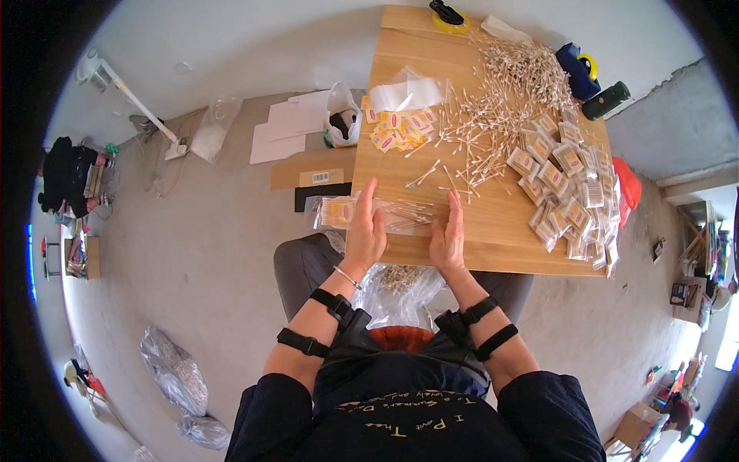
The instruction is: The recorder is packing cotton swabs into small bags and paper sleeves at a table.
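Two hands are pressed flat on a clear packet of cotton swabs [377,213] at the near edge of the wooden surface [493,254]: left hand [365,231] and right hand [448,235], fingers extended, nothing gripped. Evening the packet seems in hand; sealing probably follows (loose swabs [493,115] and filled packets [566,185] lie beyond). A grey floor [208,254] surrounds.

Wooden worktop [493,239]: loose cotton swabs [493,115] mid-top, packed swab bags [570,185] stacked right, yellow label slips [396,129] left, tape roll [449,19] at far edge.
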Action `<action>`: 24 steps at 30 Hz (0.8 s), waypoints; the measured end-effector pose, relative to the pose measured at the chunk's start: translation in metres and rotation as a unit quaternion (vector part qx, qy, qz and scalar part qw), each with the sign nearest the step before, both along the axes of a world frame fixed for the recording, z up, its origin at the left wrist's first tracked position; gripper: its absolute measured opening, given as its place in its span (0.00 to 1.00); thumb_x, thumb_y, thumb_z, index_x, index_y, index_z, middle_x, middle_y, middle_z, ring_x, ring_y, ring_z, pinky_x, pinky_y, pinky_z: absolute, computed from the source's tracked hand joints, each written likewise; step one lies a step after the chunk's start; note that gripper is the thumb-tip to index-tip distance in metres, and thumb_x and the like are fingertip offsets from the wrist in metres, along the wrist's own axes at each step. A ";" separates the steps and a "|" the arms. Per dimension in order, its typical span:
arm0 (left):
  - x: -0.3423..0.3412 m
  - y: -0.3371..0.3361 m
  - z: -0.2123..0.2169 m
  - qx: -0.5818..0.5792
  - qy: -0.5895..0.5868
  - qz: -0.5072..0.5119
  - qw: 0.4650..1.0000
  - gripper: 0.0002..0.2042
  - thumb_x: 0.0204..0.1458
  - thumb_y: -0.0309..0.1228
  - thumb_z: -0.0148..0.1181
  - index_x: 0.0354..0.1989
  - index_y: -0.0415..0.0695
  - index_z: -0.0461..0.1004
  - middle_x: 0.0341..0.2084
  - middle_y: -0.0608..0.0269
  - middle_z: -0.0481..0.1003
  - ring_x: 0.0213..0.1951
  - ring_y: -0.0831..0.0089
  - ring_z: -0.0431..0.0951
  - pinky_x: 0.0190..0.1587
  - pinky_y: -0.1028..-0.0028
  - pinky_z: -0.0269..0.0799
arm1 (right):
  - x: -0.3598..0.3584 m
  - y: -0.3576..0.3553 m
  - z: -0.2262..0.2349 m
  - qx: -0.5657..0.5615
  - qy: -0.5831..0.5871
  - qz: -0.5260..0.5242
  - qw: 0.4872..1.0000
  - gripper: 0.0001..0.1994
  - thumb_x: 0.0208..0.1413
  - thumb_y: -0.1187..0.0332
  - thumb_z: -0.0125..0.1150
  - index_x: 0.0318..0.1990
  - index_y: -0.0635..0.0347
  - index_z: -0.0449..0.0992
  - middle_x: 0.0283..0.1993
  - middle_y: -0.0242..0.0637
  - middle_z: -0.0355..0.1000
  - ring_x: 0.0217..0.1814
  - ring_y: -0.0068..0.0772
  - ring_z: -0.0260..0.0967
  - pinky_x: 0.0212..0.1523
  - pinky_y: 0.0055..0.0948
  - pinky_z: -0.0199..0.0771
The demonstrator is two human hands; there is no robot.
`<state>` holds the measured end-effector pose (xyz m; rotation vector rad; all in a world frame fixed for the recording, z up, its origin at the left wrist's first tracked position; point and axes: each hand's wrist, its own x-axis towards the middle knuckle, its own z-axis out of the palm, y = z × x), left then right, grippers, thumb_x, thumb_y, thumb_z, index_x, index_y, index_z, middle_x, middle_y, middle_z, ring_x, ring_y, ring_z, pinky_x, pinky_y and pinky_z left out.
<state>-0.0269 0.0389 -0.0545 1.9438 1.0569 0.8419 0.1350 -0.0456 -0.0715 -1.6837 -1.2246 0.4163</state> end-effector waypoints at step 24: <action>0.034 -0.008 -0.013 -0.021 -0.108 -0.018 0.994 0.23 0.61 0.23 0.43 0.66 0.35 0.55 0.63 0.43 0.61 0.65 0.50 0.60 0.65 0.63 0.56 | -0.001 0.017 -0.010 0.036 -0.001 -0.038 0.999 0.17 0.58 0.82 0.47 0.55 0.65 0.66 0.61 0.53 0.65 0.67 0.57 0.59 0.64 0.43 0.62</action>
